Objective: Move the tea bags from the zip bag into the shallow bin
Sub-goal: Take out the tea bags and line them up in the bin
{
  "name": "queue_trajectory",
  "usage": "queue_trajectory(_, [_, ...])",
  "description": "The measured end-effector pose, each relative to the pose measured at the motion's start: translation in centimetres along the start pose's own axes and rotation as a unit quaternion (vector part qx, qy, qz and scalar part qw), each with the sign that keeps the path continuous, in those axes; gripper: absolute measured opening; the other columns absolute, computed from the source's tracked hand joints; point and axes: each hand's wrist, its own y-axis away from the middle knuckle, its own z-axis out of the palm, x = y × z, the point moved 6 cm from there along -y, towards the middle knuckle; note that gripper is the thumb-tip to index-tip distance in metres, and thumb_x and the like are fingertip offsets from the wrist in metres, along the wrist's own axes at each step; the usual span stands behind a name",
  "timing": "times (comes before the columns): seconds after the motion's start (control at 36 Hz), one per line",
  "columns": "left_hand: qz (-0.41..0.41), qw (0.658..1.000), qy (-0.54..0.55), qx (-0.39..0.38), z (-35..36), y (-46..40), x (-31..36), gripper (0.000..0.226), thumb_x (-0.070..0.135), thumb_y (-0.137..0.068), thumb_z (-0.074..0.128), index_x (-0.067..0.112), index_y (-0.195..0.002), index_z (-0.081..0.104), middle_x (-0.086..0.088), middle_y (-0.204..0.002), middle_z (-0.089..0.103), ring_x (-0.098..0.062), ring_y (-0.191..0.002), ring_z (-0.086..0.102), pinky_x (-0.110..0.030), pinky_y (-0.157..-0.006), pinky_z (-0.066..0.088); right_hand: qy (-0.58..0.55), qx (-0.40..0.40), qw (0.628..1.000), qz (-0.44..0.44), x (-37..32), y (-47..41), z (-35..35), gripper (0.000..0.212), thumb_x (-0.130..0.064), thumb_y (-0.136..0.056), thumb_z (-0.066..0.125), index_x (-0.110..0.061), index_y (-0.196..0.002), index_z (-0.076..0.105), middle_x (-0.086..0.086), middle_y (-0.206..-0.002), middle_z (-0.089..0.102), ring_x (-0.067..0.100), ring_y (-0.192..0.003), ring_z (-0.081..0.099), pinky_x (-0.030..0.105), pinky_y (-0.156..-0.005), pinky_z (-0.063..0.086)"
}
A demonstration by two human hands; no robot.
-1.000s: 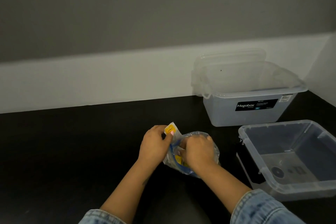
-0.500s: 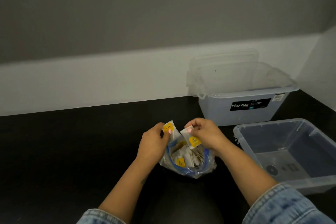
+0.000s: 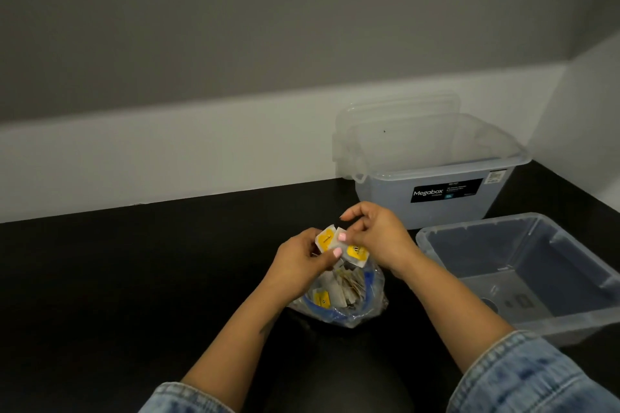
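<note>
Black table (image 3: pixel 134 278) against a grey wall with a white lower band; head view only. Zip bag (image 3: pixel 352 308) sits on the table near the front edge, mouth open and rimmed in blue, with several tea bags packed inside, one yellow-labelled sachet (image 3: pixel 321 298) showing near the left side. Left hand (image 3: pixel 298 265) pinches a yellow-and-white tea bag (image 3: pixel 325 239) just above the bag mouth; right hand (image 3: pixel 379 235) pinches a second tea bag (image 3: pixel 356 252), touching or nearly touching the first. So both grips are closed, each on one sachet. Shallow bin (image 3: pixel 432 238) stands to the right of the zip bag, apart from it; I see no tea bags in it, only moulded marks on the floor. Taller Megabox tub (image 3: pixel 436 191) stands behind it at the wall. Handling judgement: sachets look light, flat and papery, easily creased, possibly slick; best taken by an edge or corner with a fingertip pinch. Zip bag is soft film and will likely shift or collapse unless steadied. Hard to make out: count of tea bags left inside, print on the labels, whether strings tangle them; the shallow bin's right side is cut off by the frame.
</note>
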Motion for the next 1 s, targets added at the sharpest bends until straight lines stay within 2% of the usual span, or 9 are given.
queue_trajectory(0.08, [0.006, 0.999, 0.03, 0.035, 0.3, -0.2, 0.4, 0.018, 0.033, -0.086, 0.065, 0.024, -0.101, 0.062, 0.004, -0.09, 0.07, -0.007, -0.082, 0.068, -0.027, -0.075, 0.057, -0.038, 0.031, 0.999, 0.012, 0.5, 0.3, -0.9, 0.016, -0.021, -0.083, 0.073, -0.022, -0.093, 0.06, 0.006, -0.083, 0.068, 0.014, -0.076, 0.066, 0.022, -0.068, 0.051])
queue_trajectory(0.19, [0.014, 0.99, 0.097, 0.103, 0.6, -0.6, 1.4, 0.016, 0.031, -0.088, 0.064, 0.022, -0.101, 0.063, 0.001, -0.088, 0.071, -0.009, -0.08, 0.069, -0.028, -0.074, 0.057, -0.108, 0.052, 0.991, 0.062, 0.8, 1.3, -2.7, 0.03, -0.037, -0.083, 0.071, -0.013, -0.097, 0.061, 0.006, -0.09, 0.069, 0.015, -0.074, 0.063, 0.022, -0.061, 0.046])
queue_trajectory(0.28, [0.015, 0.983, 0.132, 0.125, 1.4, -1.0, 2.3, 0.017, 0.029, -0.088, 0.064, 0.021, -0.103, 0.062, 0.001, -0.091, 0.071, -0.01, -0.083, 0.068, -0.032, -0.078, 0.057, -0.141, 0.022, 0.983, 0.113, 1.4, 2.0, -3.9, 0.022, -0.028, -0.081, 0.074, -0.014, -0.093, 0.061, 0.005, -0.089, 0.069, 0.014, -0.07, 0.062, 0.025, -0.063, 0.043])
queue_trajectory(0.42, [0.04, 0.984, 0.136, 0.108, 3.8, -1.6, 4.5, 0.021, 0.027, -0.087, 0.064, 0.021, -0.107, 0.062, 0.002, -0.094, 0.071, -0.01, -0.084, 0.069, -0.026, -0.075, 0.055, -0.177, 0.044, 0.977, 0.109, 1.8, 2.6, -7.0, 0.006, -0.011, -0.085, 0.068, -0.012, -0.085, 0.063, 0.002, -0.077, 0.069, 0.011, -0.06, 0.059, 0.02, -0.058, 0.043])
queue_trajectory(0.61, [0.046, 0.99, 0.056, 0.117, 7.2, -3.3, 6.4, 0.014, 0.024, -0.087, 0.065, 0.028, -0.099, 0.06, 0.004, -0.092, 0.069, -0.012, -0.086, 0.066, -0.032, -0.076, 0.055, -0.162, 0.079, 0.982, 0.058, 2.5, 3.3, -13.4, 0.009, -0.002, -0.089, 0.061, -0.003, -0.097, 0.065, 0.003, -0.077, 0.064, 0.001, -0.053, 0.058, 0.009, -0.044, 0.043])
queue_trajectory(0.72, [0.03, 0.991, 0.024, 0.126, 8.3, -3.8, 6.9, 0.012, 0.025, -0.089, 0.063, 0.029, -0.098, 0.058, 0.009, -0.093, 0.065, -0.007, -0.089, 0.062, -0.033, -0.083, 0.054, -0.076, 0.086, 0.993, 0.021, 3.4, 3.2, -16.6, 0.011, -0.003, -0.087, 0.065, -0.014, -0.083, 0.066, 0.0, -0.077, 0.067, 0.007, -0.068, 0.063, 0.014, -0.057, 0.051])
queue_trajectory(0.81, [0.029, 0.991, 0.011, 0.129, 9.0, -4.0, 7.3, 0.009, 0.025, -0.09, 0.061, 0.029, -0.097, 0.058, 0.009, -0.092, 0.064, -0.007, -0.088, 0.061, -0.032, -0.083, 0.053, 0.07, 0.077, 0.995, 0.007, 4.4, 2.9, -18.3, 0.013, -0.011, -0.085, 0.069, -0.022, -0.079, 0.065, -0.006, -0.076, 0.065, 0.011, -0.074, 0.062, 0.024, -0.072, 0.052])
queue_trajectory(0.92, [0.03, 0.99, -0.007, 0.135, 9.9, -4.1, 7.6, 0.014, 0.024, -0.09, 0.06, 0.02, -0.104, 0.06, 0.003, -0.097, 0.066, -0.01, -0.091, 0.061, -0.027, -0.081, 0.05, 0.25, 0.028, 0.968, 0.006, 5.8, 2.5, -18.6, 0.004, -0.019, -0.087, 0.068, -0.023, -0.087, 0.07, -0.009, -0.08, 0.063, 0.01, -0.083, 0.06, 0.029, -0.083, 0.049])
queue_trajectory(1.0, [0.042, 0.989, -0.016, 0.142, 10.5, -4.0, 7.8, 0.015, 0.024, -0.09, 0.061, 0.016, -0.103, 0.061, -0.001, -0.095, 0.067, -0.013, -0.089, 0.063, -0.025, -0.076, 0.049, 0.354, -0.04, 0.934, 0.004, 7.4, 2.1, -16.9, 0.01, -0.019, -0.09, 0.063, -0.023, -0.095, 0.071, -0.003, -0.091, 0.068, 0.014, -0.087, 0.062, 0.03, -0.081, 0.051])
